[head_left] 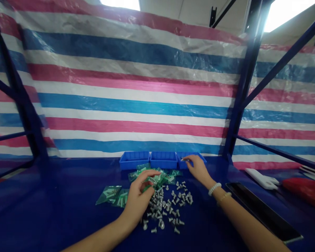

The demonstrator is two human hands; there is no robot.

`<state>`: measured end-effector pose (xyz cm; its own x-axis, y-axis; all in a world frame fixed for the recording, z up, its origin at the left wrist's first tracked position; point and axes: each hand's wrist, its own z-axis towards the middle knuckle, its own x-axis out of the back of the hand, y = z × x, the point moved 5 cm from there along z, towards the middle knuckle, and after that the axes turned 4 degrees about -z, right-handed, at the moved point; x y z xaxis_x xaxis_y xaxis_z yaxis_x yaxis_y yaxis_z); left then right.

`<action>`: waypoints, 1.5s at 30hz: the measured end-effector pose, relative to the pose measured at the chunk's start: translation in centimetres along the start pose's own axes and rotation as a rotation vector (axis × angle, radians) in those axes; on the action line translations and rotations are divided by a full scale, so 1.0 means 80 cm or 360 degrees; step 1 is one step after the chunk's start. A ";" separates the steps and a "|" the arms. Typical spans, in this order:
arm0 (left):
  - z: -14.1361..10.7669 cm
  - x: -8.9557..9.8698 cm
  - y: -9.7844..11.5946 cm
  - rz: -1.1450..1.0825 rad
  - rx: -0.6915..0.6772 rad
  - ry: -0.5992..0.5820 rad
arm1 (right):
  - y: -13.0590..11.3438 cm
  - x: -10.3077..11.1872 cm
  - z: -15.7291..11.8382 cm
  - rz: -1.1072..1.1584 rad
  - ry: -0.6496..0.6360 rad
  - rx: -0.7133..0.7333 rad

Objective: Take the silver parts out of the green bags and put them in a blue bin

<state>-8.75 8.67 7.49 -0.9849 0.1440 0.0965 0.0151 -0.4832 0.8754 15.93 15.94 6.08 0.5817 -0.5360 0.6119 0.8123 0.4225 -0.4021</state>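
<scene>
My right hand is over the right-hand blue bin, its fingertips pinched on a small silver screw. A pale beaded bracelet circles that wrist. Lower and to the left, my left hand hovers with bent fingers, a gap showing between thumb and forefinger. It is beside a loose heap of silver screws and partly hides it. Just past its fingertips lie small clear bags with green contents. More such bags rest left of the hand.
Two more blue bins, a left one and a middle one, stand in line on the blue tabletop. At right lie a flat black panel, a white device and a red bag. Blue posts frame a striped sheet.
</scene>
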 end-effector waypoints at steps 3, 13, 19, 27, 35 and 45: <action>0.004 0.004 0.001 0.0021 -0.0024 0.0081 | -0.066 -0.014 -0.022 0.0131 -0.0300 0.0230; 0.003 0.005 -0.004 0.0009 -0.0014 0.0119 | -0.133 -0.038 -0.057 -0.0011 -0.0817 0.0577; 0.002 0.002 -0.007 -0.0035 0.0039 0.0071 | -0.133 -0.048 -0.061 -0.0133 -0.0828 0.0720; 0.002 0.003 -0.006 -0.0017 0.0033 0.0088 | -0.130 -0.041 -0.056 -0.0243 -0.0789 0.0691; 0.001 0.001 -0.006 -0.0033 0.0053 0.0069 | -0.127 -0.051 -0.058 -0.0195 -0.0837 0.0766; 0.001 0.001 -0.008 -0.0002 0.0061 0.0061 | -0.117 -0.045 -0.051 -0.0357 -0.0858 0.0618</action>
<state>-8.84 9.09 6.99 -0.9907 0.1110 0.0780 0.0200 -0.4493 0.8932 6.40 10.90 4.89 0.2178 -0.2461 0.9445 0.7776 0.6285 -0.0155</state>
